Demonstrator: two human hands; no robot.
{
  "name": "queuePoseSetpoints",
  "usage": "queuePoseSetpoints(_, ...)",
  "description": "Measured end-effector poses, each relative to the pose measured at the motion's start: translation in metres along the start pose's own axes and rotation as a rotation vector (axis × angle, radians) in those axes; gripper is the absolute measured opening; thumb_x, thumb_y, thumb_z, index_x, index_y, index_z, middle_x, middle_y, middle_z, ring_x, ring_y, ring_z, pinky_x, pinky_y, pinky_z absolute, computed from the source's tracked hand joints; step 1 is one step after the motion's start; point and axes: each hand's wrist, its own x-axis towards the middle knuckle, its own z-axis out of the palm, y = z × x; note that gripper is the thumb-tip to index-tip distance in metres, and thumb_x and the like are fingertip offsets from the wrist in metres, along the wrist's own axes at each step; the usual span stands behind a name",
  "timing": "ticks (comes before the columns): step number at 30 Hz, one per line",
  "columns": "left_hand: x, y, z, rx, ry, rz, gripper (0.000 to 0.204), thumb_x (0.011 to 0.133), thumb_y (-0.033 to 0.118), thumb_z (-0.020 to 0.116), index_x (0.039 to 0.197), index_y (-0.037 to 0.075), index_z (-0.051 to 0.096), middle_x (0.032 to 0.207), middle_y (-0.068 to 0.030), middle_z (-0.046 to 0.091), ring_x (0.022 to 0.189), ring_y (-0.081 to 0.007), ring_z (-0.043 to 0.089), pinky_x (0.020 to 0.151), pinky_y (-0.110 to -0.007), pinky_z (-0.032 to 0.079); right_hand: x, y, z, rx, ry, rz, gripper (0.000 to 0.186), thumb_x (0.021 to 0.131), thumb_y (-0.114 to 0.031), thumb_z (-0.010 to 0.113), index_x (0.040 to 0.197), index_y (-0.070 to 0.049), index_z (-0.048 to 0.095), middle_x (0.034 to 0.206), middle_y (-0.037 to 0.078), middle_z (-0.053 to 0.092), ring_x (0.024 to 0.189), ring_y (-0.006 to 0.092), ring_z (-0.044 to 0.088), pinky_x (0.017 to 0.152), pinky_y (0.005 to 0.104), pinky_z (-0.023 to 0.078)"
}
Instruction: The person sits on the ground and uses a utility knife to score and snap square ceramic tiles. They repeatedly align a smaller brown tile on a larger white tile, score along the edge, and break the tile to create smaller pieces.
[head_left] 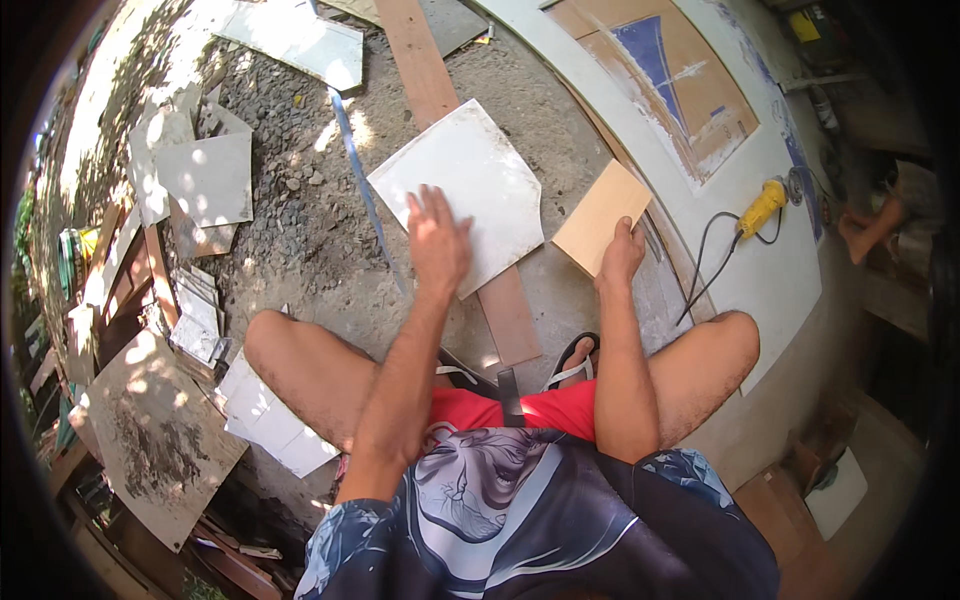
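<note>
My left hand (438, 240) lies on a white tile-like sheet (490, 170) with its fingers stretched out, slightly smeared by motion. The sheet has an angled corner on its right side and rests across a long reddish-brown plank (510, 320). In my right hand (622, 250) is a light tan rectangular board (600, 215), pinched at its near right edge with the thumb on top. The board sits tilted just right of the white sheet. The fingers under it are hidden.
A yellow angle grinder (762, 210) with a black cord (705, 262) lies on a large white panel (770, 300) at right, near brown cardboard (735, 95). Cut tile pieces (205, 178) and gravel (290, 150) spread to the left. A blue strip (358, 165) crosses the ground.
</note>
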Motion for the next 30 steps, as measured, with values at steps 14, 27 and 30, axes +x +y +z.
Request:
queuePoseSetpoints(14, -0.052, 0.029, -0.037, -0.405, -0.155, -0.148, 0.08, 0.11, 0.049, 0.057, 0.164, -0.006, 0.038, 0.163, -0.034, 0.045, 0.152, -0.0473, 0.045, 0.125, -0.055, 0.035, -0.025, -0.022, 0.049, 0.297, -0.505, 0.159, 0.054, 0.117, -0.05, 0.046, 0.137, -0.003, 0.063, 0.118, 0.007, 0.07, 0.106, 0.0194, 0.068, 0.092, 0.0349, 0.055)
queuePoseSetpoints(27, -0.034, 0.021, -0.083, -0.373, -0.727, -0.169, 0.078, 0.11, 0.059, 0.05, 0.139, -0.012, 0.064, 0.108, -0.0379, 0.074, 0.106, -0.054, 0.073, 0.097, -0.055, 0.057, -0.039, -0.023, 0.065, -0.287, -0.24, -0.278, 0.06, 0.108, -0.048, 0.067, 0.134, 0.005, 0.061, 0.122, 0.02, 0.071, 0.108, 0.0296, 0.071, 0.097, 0.042, 0.056)
queuePoseSetpoints(30, 0.006, 0.0, -0.09, -0.271, -0.409, -0.212, 0.061, 0.105, 0.046, 0.066, 0.134, -0.007, 0.069, 0.106, -0.0339, 0.076, 0.104, -0.0515, 0.074, 0.094, -0.056, 0.058, -0.02, -0.02, 0.05, -0.108, -0.252, -0.087, 0.067, 0.109, -0.055, 0.062, 0.136, 0.007, 0.059, 0.122, 0.017, 0.069, 0.107, 0.0266, 0.07, 0.097, 0.0401, 0.056)
